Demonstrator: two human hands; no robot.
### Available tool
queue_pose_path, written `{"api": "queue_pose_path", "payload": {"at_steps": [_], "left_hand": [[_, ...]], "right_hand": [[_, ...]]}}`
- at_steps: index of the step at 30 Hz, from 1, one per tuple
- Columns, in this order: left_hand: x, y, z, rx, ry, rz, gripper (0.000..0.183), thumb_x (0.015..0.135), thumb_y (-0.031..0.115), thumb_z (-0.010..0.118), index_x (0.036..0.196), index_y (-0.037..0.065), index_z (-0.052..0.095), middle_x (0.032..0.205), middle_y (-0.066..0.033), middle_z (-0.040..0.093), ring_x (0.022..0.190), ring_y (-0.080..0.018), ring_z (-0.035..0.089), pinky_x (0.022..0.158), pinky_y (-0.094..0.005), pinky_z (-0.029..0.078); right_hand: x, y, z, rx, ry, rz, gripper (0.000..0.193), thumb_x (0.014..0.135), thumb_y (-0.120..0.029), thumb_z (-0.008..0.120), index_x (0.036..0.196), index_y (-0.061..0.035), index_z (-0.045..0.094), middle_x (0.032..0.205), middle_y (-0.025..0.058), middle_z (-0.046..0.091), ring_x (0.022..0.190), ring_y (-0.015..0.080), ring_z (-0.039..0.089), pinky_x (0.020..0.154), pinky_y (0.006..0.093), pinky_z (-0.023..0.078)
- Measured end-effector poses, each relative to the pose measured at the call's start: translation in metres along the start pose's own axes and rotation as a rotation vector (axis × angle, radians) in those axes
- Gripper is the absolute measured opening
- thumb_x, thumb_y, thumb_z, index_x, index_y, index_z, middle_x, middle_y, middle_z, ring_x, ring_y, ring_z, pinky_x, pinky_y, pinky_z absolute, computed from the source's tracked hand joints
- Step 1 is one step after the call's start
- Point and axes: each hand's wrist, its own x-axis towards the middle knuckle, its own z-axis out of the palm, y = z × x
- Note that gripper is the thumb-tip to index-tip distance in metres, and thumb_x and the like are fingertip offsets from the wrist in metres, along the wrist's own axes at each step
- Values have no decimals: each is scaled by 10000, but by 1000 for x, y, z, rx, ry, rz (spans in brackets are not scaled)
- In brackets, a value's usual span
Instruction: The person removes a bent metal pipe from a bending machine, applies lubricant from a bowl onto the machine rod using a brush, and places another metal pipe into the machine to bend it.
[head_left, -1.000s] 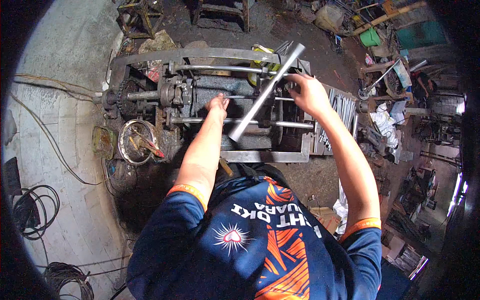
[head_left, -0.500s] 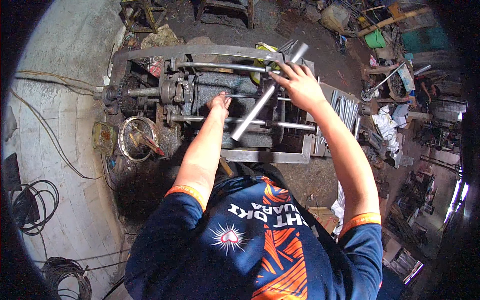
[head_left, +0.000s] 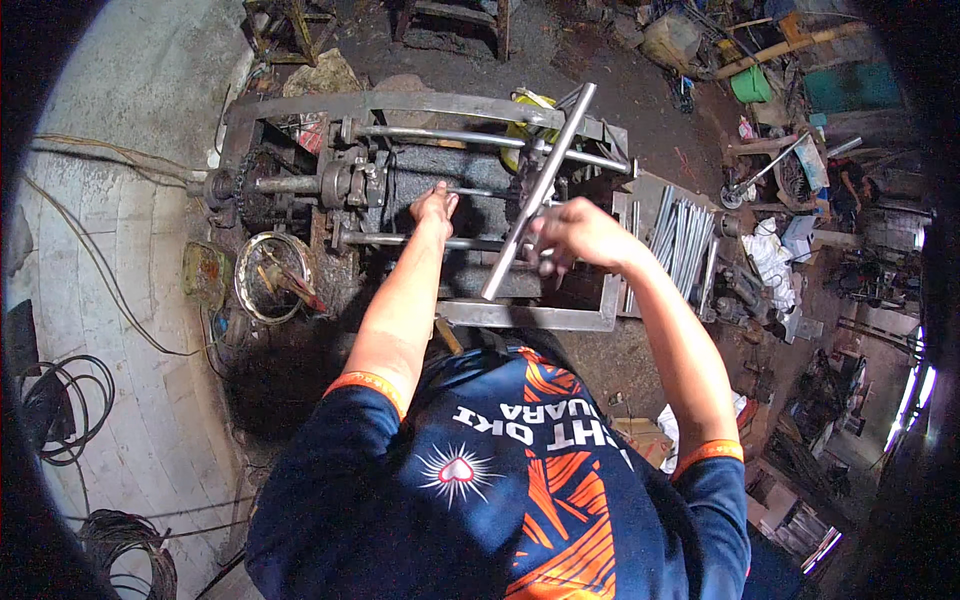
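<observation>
Left fingers (head_left: 443,192) hold a thin rod (head_left: 474,192); a long bar (head_left: 551,170) sits just left of curled right fingers (head_left: 556,229), grip unclear.

Right hand (head_left: 582,236) apparently somewhat blurry

"What stood on the left?"
"A pale, scuffed wall (head_left: 130,280), with dark cable coils (head_left: 75,405) toward its lower part."
"And the floor (head_left: 570,55)?"
"Dark and stained; a low stand (head_left: 455,12) stood along the top edge."
"Where was it brightest?"
"At the far right, where bright strips (head_left: 926,385) glared beside dim clutter (head_left: 840,390)."
</observation>
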Motion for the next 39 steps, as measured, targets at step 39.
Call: {"api": "queue_pose_path", "payload": {"at_steps": [39], "left_hand": [[-144, 84, 25, 2185, -129, 1205, 148, 757, 156, 575, 859, 50, 588, 784, -190, 659, 748, -383, 657, 683, -491, 529]], "right_hand": [[52, 14, -106, -1179, 676, -106, 500, 856, -420, 403, 832, -33, 718, 812, 198, 682, 797, 354, 677, 784, 476, 509]]}}
